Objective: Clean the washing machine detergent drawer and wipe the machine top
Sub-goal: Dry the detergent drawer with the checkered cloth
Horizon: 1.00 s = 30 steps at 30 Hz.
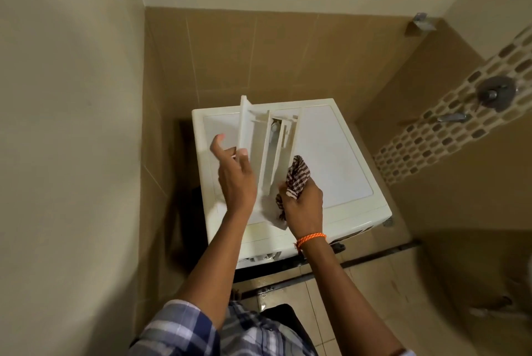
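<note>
The white detergent drawer (266, 142) is out of the machine and held up over the washing machine top (331, 154), its compartments facing me. My left hand (234, 174) holds the drawer's left side, thumb against its edge and one finger stretched out to the left. My right hand (303, 203) grips a brown-and-white checked cloth (298, 175) against the drawer's lower right end. An orange band sits on my right wrist.
The white washing machine stands in a corner of brown tiled walls. A tap and valve (495, 93) stick out of the mosaic strip on the right wall. The empty drawer slot (263, 257) shows on the machine's front. A dark floor threshold (359, 262) runs below.
</note>
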Each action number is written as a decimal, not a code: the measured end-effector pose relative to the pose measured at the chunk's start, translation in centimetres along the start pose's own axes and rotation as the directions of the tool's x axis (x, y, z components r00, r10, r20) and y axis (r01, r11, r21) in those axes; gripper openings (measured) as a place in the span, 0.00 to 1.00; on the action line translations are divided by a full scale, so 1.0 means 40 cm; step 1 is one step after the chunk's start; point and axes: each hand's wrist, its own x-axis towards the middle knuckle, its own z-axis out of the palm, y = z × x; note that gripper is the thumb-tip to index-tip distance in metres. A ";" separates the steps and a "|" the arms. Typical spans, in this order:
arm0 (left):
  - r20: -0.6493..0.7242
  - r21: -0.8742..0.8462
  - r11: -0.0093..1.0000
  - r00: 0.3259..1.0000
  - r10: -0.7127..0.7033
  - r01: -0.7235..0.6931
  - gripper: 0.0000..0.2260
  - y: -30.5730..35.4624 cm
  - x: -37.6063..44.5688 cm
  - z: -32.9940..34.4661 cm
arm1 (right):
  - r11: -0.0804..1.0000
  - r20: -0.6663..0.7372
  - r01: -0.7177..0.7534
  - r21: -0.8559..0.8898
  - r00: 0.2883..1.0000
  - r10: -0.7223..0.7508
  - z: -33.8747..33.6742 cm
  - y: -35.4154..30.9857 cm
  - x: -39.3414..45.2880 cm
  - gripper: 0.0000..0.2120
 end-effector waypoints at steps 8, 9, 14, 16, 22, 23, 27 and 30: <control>0.114 0.321 0.942 0.991 0.063 -0.097 0.28 0.001 -0.005 0.046 | 0.978 0.047 0.190 -0.090 0.981 -0.186 -0.009 -0.041 0.024 0.19; 0.082 0.339 0.936 0.994 0.067 -0.090 0.26 -0.003 -0.001 0.048 | 0.976 0.083 0.213 -0.056 0.975 -0.208 -0.010 -0.038 0.018 0.21; 0.172 0.267 0.960 0.984 0.042 -0.088 0.25 -0.038 -0.015 0.044 | 0.978 0.098 0.180 0.101 0.977 -0.190 0.009 -0.013 -0.024 0.20; 0.268 0.251 0.952 0.958 0.103 -0.173 0.23 -0.056 -0.029 0.041 | 0.975 0.036 0.104 0.198 0.993 -0.114 0.004 -0.032 -0.005 0.14; 0.421 0.165 0.969 0.902 0.100 -0.184 0.39 -0.067 -0.055 0.049 | 0.967 -0.069 0.154 0.202 0.987 -0.143 -0.068 -0.129 0.119 0.11; 0.415 0.157 0.972 0.904 0.097 -0.177 0.39 -0.063 -0.054 0.049 | 0.968 -0.054 0.161 0.195 0.987 -0.153 -0.073 -0.133 0.127 0.10; 0.341 0.113 0.982 0.934 0.107 -0.154 0.30 -0.057 -0.032 0.055 | 0.971 0.079 0.117 0.211 0.987 -0.137 -0.056 -0.094 0.070 0.10; 0.253 0.094 0.992 0.966 0.056 -0.082 0.28 -0.059 -0.008 0.047 | 0.981 0.229 0.078 0.180 0.966 -0.119 -0.039 -0.028 -0.014 0.03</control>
